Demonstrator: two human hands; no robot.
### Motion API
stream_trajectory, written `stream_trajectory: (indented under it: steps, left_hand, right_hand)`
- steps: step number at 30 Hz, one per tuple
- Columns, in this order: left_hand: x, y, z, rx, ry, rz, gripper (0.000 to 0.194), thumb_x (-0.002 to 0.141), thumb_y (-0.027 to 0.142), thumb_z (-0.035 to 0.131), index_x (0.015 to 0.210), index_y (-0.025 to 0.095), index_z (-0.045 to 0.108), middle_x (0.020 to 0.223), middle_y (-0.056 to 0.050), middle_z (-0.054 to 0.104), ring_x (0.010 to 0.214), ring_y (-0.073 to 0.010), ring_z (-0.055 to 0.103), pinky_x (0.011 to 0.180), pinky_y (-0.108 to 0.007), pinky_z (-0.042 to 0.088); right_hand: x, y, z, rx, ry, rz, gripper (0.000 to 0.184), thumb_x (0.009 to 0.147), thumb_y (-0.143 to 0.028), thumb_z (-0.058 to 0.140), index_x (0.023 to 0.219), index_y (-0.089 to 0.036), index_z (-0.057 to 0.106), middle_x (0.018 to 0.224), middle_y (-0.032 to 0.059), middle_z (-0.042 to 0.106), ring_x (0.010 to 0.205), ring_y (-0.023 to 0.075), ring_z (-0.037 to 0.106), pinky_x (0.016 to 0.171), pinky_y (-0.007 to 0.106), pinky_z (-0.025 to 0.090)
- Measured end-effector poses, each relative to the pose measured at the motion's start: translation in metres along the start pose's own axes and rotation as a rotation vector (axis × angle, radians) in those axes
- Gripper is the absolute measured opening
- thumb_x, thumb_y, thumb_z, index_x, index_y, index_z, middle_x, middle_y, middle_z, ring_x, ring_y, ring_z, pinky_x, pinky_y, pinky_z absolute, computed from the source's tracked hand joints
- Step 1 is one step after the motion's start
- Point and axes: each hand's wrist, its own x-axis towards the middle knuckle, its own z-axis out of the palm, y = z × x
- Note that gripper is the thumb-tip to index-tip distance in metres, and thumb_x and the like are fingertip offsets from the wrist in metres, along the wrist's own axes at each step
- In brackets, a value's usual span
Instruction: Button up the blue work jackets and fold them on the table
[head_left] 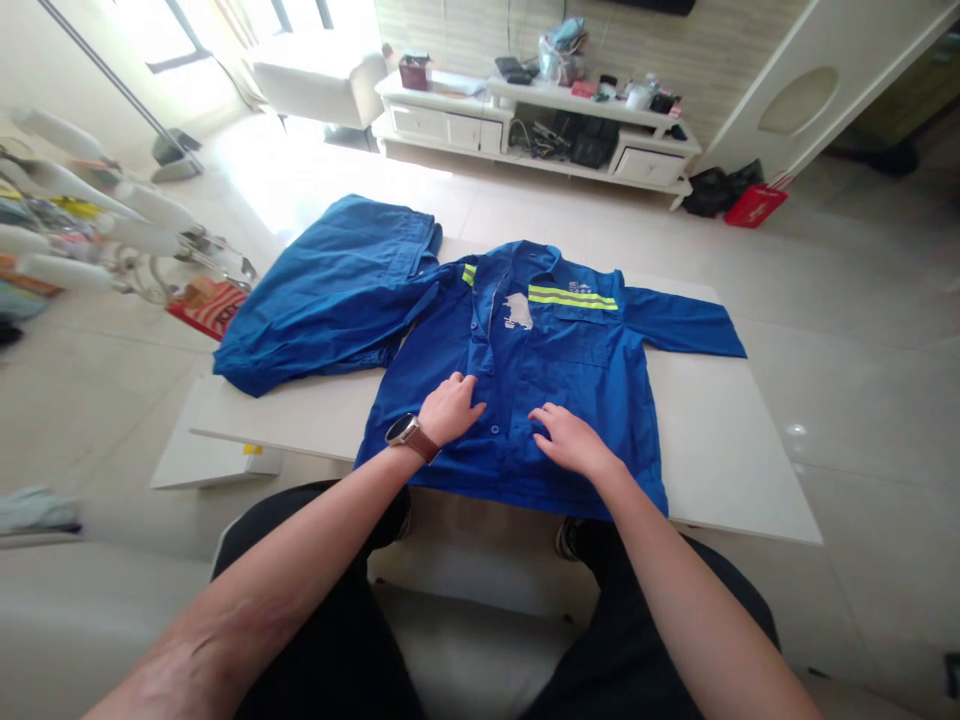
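Observation:
A blue work jacket (600,385) lies front up on the white table (727,430), its collar pointing away from me. Its front is unbuttoned, and a yellow-green reflective stripe crosses the chest. My left hand (450,408), with a watch (403,430) on the wrist, rests on the jacket's left front panel beside the button edge. The thumb stands apart from the fingers. Over the other front panel is my right hand (571,440), fingers slightly bent and apart, with nothing visible in it. The sleeve on the left side runs toward a second blue garment (337,260).
The second garment lies folded across the table's left part. A red paper bag (201,308) and a white drying rack (142,215) stand to the left. A white TV cabinet (450,130) holding various items lines the far wall. A red bag (755,205) sits at its right.

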Motion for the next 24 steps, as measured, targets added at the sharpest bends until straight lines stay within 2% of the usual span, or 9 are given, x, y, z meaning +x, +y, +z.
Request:
stream_trajectory:
  steps: [2, 4, 7, 10, 11, 13, 17, 21, 24]
  left_hand:
    - [0.011, 0.013, 0.013, 0.035, 0.01, -0.055, 0.054, 0.092, 0.036, 0.067, 0.138, 0.01, 0.058, 0.129, -0.024, 0.065, 0.115, -0.0339, 0.065, 0.088, -0.037, 0.052]
    - [0.024, 0.022, 0.022, 0.021, -0.029, -0.045, 0.049, 0.091, 0.026, 0.066, 0.137, 0.009, 0.059, 0.126, -0.023, 0.067, 0.118, -0.0338, 0.064, 0.092, -0.039, 0.051]
    - [0.039, 0.032, 0.027, -0.056, -0.049, 0.125, 0.035, 0.091, 0.01, 0.055, 0.121, 0.019, 0.071, 0.119, -0.014, 0.071, 0.117, -0.0286, 0.064, 0.096, -0.039, 0.051]
    - [0.047, 0.037, 0.027, -0.06, -0.116, 0.229, 0.03, 0.089, 0.008, 0.054, 0.103, 0.022, 0.077, 0.115, -0.011, 0.071, 0.114, -0.0276, 0.064, 0.094, -0.038, 0.052]
    - [0.049, 0.037, 0.027, -0.048, -0.155, 0.229, 0.029, 0.09, 0.009, 0.054, 0.104, 0.021, 0.077, 0.116, -0.011, 0.07, 0.114, -0.0278, 0.063, 0.093, -0.038, 0.053]
    - [0.05, 0.035, 0.027, -0.024, -0.184, 0.198, 0.037, 0.091, 0.008, 0.05, 0.119, 0.019, 0.072, 0.122, -0.013, 0.067, 0.116, -0.028, 0.061, 0.092, -0.038, 0.054]
    - [0.046, 0.027, 0.029, 0.006, -0.137, 0.128, 0.055, 0.095, 0.009, 0.042, 0.149, 0.019, 0.049, 0.144, -0.017, 0.056, 0.13, -0.0307, 0.053, 0.093, -0.043, 0.056]
    - [0.039, 0.02, 0.034, 0.028, -0.253, 0.097, 0.054, 0.1, 0.021, 0.048, 0.153, 0.025, 0.044, 0.164, -0.015, 0.039, 0.147, -0.0356, 0.039, 0.106, -0.056, 0.049]
    - [0.037, 0.02, 0.032, 0.058, -0.179, 0.034, 0.045, 0.102, 0.028, 0.047, 0.146, 0.023, 0.053, 0.161, -0.016, 0.043, 0.144, -0.0389, 0.041, 0.105, -0.057, 0.049]
  right_hand:
    - [0.011, -0.009, 0.008, -0.031, -0.007, -0.006, 0.037, 0.094, -0.02, 0.059, 0.13, -0.022, 0.065, 0.125, 0.011, 0.065, 0.113, 0.0246, 0.061, 0.095, 0.034, 0.048]
    - [0.019, -0.014, 0.013, -0.037, -0.007, 0.022, 0.041, 0.094, -0.02, 0.061, 0.134, -0.025, 0.065, 0.13, 0.0121, 0.063, 0.115, 0.0263, 0.06, 0.095, 0.036, 0.049]
    - [0.027, -0.019, 0.013, -0.029, -0.035, 0.078, 0.047, 0.092, -0.021, 0.064, 0.138, -0.03, 0.064, 0.137, 0.0121, 0.06, 0.115, 0.0279, 0.059, 0.093, 0.037, 0.05]
    - [0.029, -0.024, 0.009, -0.075, -0.142, 0.098, 0.046, 0.096, -0.025, 0.058, 0.141, -0.035, 0.063, 0.136, 0.0116, 0.06, 0.117, 0.0297, 0.058, 0.09, 0.038, 0.05]
    - [0.029, -0.026, 0.007, -0.104, -0.173, 0.096, 0.043, 0.098, -0.026, 0.055, 0.139, -0.034, 0.064, 0.135, 0.012, 0.06, 0.118, 0.0305, 0.057, 0.089, 0.038, 0.05]
    - [0.029, -0.029, 0.004, -0.154, -0.21, 0.086, 0.038, 0.101, -0.027, 0.049, 0.133, -0.03, 0.068, 0.132, 0.013, 0.061, 0.12, 0.0307, 0.056, 0.089, 0.038, 0.05]
    - [0.026, -0.03, -0.001, -0.18, -0.217, 0.096, 0.031, 0.101, -0.024, 0.045, 0.119, -0.022, 0.07, 0.118, 0.0123, 0.068, 0.11, 0.0261, 0.063, 0.087, 0.034, 0.047]
    - [0.021, -0.023, -0.006, -0.121, -0.159, 0.102, 0.023, 0.099, -0.021, 0.048, 0.108, -0.022, 0.069, 0.108, 0.0078, 0.073, 0.099, 0.0216, 0.067, 0.078, 0.03, 0.042]
    - [0.016, -0.016, -0.009, -0.083, -0.095, 0.1, 0.017, 0.095, -0.02, 0.054, 0.103, -0.023, 0.068, 0.104, 0.0051, 0.073, 0.092, 0.0198, 0.066, 0.073, 0.029, 0.038]
